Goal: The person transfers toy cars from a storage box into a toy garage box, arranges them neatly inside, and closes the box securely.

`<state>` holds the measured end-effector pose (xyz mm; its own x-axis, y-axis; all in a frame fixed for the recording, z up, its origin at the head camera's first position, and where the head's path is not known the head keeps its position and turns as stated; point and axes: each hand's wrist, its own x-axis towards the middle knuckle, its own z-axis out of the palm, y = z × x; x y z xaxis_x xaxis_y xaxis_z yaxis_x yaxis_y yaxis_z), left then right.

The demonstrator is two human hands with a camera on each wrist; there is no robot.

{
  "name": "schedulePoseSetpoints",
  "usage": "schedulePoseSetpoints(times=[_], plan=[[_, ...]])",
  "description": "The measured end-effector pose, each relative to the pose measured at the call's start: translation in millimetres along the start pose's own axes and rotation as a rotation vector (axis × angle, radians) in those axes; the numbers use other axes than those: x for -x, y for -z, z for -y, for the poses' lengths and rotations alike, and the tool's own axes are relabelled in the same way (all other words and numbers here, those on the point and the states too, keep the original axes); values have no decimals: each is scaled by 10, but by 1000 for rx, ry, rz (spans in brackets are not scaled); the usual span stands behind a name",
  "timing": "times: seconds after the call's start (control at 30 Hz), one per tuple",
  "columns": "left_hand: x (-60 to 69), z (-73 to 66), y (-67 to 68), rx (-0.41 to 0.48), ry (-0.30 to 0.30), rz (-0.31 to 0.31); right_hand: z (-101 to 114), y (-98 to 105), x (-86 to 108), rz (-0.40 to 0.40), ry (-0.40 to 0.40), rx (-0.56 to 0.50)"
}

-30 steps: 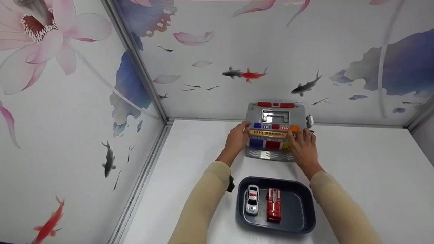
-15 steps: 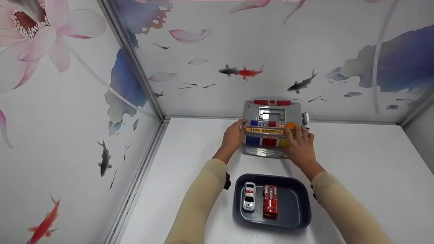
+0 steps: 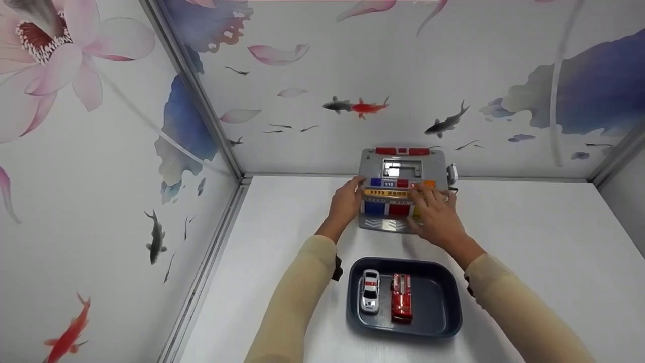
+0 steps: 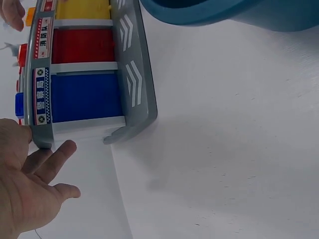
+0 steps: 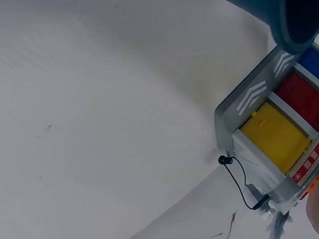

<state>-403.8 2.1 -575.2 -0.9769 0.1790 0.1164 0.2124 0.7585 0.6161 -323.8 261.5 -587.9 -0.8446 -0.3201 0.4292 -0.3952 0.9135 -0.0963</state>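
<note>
A grey toy garage (image 3: 437, 164) with blue (image 3: 374, 207), red (image 3: 398, 209) and yellow doors stands against the back wall. My left hand (image 3: 345, 205) rests at its left end, fingertips touching the side; in the left wrist view this hand (image 4: 25, 194) has its fingers loosely extended beside the blue door (image 4: 87, 98). My right hand (image 3: 437, 214) reaches over the garage's right front, fingertips on the row of coloured buttons, partly hiding the yellow door. The right wrist view shows the yellow door (image 5: 274, 137) down, with only a sliver of the hand (image 5: 314, 209).
A dark blue tray (image 3: 436, 302) in front of the garage holds a white toy police car (image 3: 370, 292) and a red toy fire truck (image 3: 401, 300). A black cord (image 5: 237, 181) hangs at the garage's right end. Printed wall panels (image 3: 282, 111) bound the white table (image 3: 534, 242).
My right hand has shifted left along the garage front, its fingers now nearer the middle of the button row. The left hand stays at the left end. The view has shifted slightly.
</note>
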Motion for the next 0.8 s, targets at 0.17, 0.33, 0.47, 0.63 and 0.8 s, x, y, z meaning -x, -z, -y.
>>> schedulePoseSetpoints(times=[0.17, 0.33, 0.47, 0.63, 0.8], plan=[[5, -4, 0, 13, 3, 0, 94, 48, -102, 46, 36, -14], [7, -15, -5, 17, 12, 11, 132, 54, -154, 96, 43, -15], [-1, -22, 3, 24, 18, 15, 136, 67, -186, 121, 52, 16], [-17, -11, 4, 4, 6, 4, 141, 92, -225, 139, 62, 15], [-14, -4, 3, -12, -8, 5, 151, 122, -255, 161, 50, 14]])
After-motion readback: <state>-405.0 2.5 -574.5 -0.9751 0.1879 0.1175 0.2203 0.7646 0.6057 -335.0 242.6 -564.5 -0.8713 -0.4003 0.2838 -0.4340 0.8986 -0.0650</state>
